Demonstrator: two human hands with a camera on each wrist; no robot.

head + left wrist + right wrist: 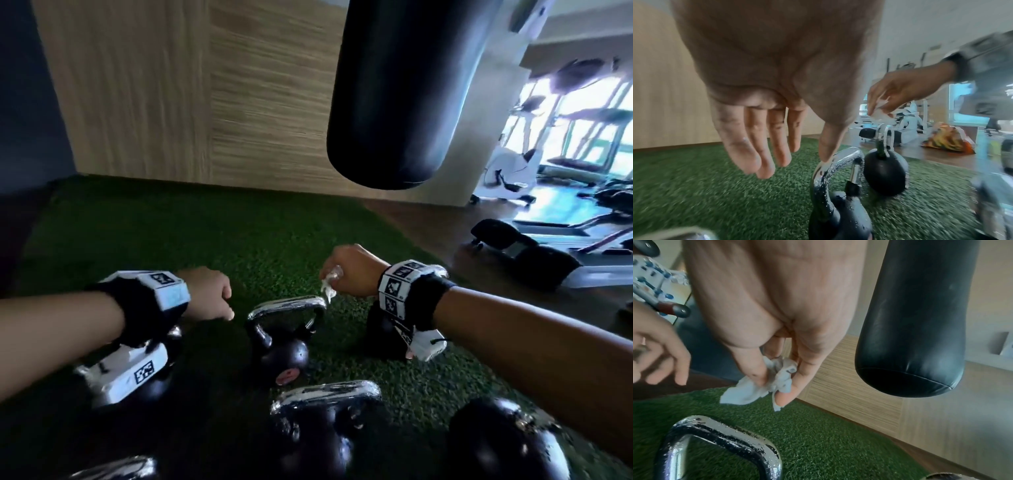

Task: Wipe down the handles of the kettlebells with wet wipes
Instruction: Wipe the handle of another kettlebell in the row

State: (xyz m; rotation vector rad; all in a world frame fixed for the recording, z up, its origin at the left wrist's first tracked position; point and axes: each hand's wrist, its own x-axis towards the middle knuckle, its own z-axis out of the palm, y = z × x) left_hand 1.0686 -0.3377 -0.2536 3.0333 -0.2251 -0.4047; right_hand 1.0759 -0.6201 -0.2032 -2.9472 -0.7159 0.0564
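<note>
Several black kettlebells with chrome handles stand on green turf [205,240]. The middle kettlebell [281,356] has a wet, beaded handle [287,305]. My right hand [330,274] hovers just above that handle's right end and pinches a crumpled white wet wipe [328,289] between thumb and fingers [785,395]; the wipe [748,391] hangs free of the chrome. My left hand [226,305] is open with its fingers [756,155] straight and pointing down. Its thumb tip is at the left end of the same handle [840,160].
A black punching bag [404,96] hangs close above and behind the hands. A wood-panelled wall [171,102] bounds the turf at the back. More kettlebells crowd the front [325,394] and right [496,442], one under each wrist. Gym machines [513,171] stand at the far right.
</note>
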